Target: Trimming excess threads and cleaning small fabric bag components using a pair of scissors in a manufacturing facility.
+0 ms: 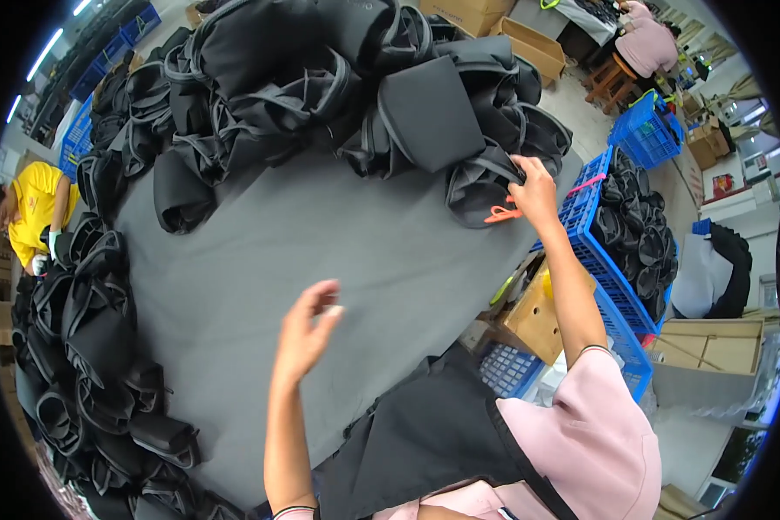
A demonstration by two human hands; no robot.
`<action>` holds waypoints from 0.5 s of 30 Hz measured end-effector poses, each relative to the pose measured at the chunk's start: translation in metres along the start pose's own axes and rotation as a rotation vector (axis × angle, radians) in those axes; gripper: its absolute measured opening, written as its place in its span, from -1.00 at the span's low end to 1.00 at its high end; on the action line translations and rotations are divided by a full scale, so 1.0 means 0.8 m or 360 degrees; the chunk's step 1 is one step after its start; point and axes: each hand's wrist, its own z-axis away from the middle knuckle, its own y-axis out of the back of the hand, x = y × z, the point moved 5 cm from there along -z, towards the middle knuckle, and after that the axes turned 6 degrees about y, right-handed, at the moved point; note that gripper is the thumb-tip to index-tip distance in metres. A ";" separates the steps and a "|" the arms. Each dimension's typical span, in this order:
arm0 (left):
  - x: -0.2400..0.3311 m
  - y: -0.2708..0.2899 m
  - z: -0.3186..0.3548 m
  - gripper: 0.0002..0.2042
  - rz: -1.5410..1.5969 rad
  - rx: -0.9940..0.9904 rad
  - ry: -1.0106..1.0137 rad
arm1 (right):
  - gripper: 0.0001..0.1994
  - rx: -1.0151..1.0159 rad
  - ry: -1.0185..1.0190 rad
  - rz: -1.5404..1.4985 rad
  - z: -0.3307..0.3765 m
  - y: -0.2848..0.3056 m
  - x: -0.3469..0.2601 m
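My right hand (533,192) reaches to the far right of the grey table (321,251) and grips a folded black fabric piece (481,186) with grey trim at the edge of a big heap (338,78). An orange tool (501,213) shows just under that hand. My left hand (308,329) hovers above the bare middle of the table with its fingers loosely apart and nothing in it.
More black pieces (95,347) are stacked along the table's left edge. A blue crate (611,251) full of black pieces stands at the right, with cardboard boxes (537,316) beside it. A person in yellow (35,212) works at the left, another in pink (646,39) sits far back.
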 end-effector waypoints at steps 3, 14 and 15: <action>0.038 -0.062 -0.006 -0.63 -0.0432 -0.0165 -0.0188 | -0.69 -0.0022 0.0066 -0.0134 0.009 0.012 -0.046; 0.031 -0.095 0.078 -0.52 -0.1704 0.0255 -0.0944 | -0.69 -0.1069 0.0209 -0.0793 0.087 -0.081 -0.227; 0.012 -0.101 0.069 -0.53 -0.1670 -0.0014 -0.0759 | -0.66 -0.1153 0.0263 -0.0804 0.091 -0.087 -0.245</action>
